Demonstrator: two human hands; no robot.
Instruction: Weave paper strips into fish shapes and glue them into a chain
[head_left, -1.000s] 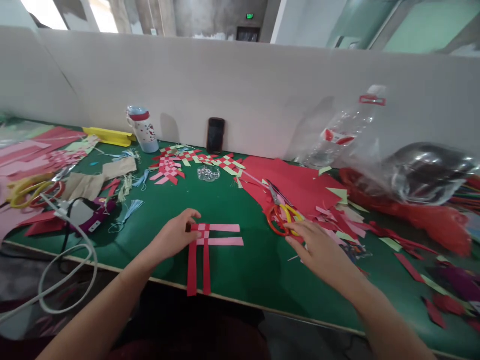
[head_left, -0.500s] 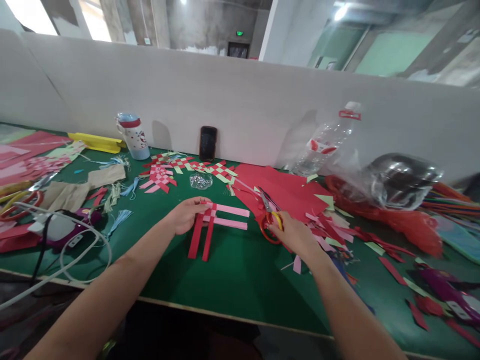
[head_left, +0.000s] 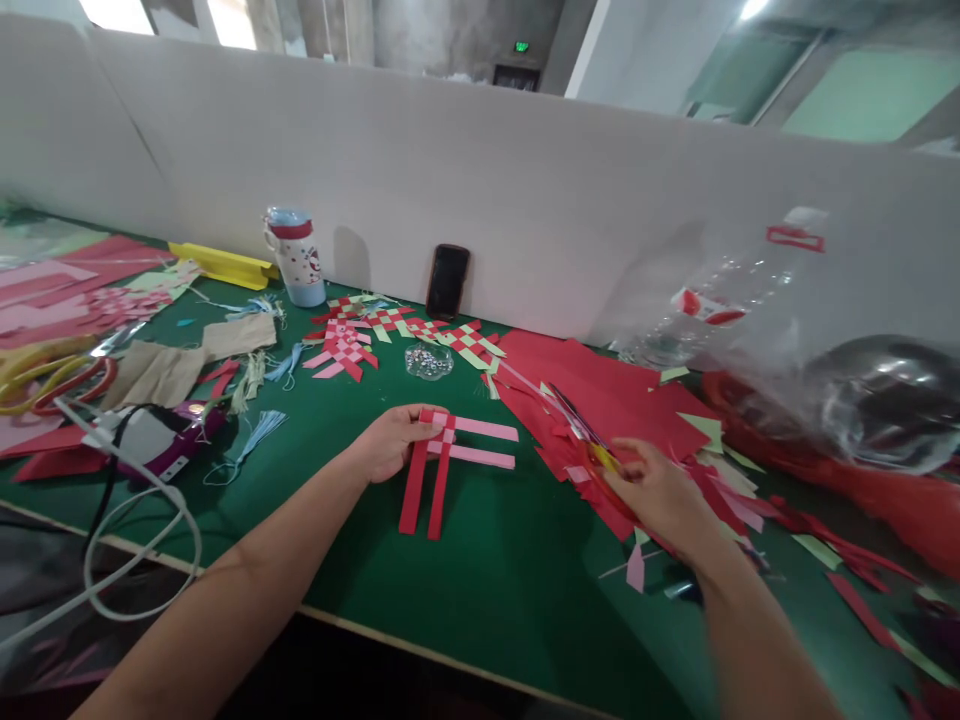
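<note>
My left hand (head_left: pixel 390 442) pinches the woven corner of a paper weave (head_left: pixel 444 428) made of red and pink strips. Two pink strips stick out to the right and two red strips hang toward the table's front edge. Over the red paper sheets (head_left: pixel 600 375), my right hand (head_left: pixel 660 490) has its thumb and fingers at the yellow and red handles of a pair of scissors (head_left: pixel 600 458). Their blades point away and to the left, low over the red paper. My right fingers partly hide the handles.
Finished woven pieces (head_left: pixel 341 345) and a clear dish of beads (head_left: pixel 429 362) lie behind my left hand. A phone (head_left: pixel 448 282) leans on the white partition. A cup (head_left: pixel 296 260), tassels (head_left: pixel 255 440), cable (head_left: pixel 139 610) and another scissors (head_left: pixel 56 375) are left; paper scraps and a plastic bottle (head_left: pixel 712 300) right.
My right hand has moved right with the scissors, which now lie lower over the red paper. The left hand still holds the weave. The view has shifted.
</note>
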